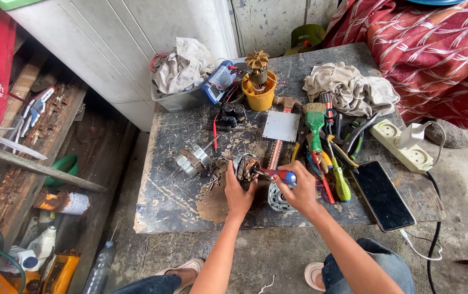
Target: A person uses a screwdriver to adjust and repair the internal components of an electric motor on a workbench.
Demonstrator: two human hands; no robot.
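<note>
we grip the small motor core (246,167) in our left hand (238,194) at the worn table's (174,201) front edge — dense, rigid, copper windings likely fragile, so hold the metal body. our right hand (299,190) is closed round a red-and-blue screwdriver (275,175).

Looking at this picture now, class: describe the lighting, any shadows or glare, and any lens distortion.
Head view: soft, even daylight, faint shadows only; the low table and tools are sharp; the dark phone screen shows no strong glare; the wide lens bends the cabinet edges outward; the left hand and right hand, holding a motor part and screwdriver, look crisp.
</note>
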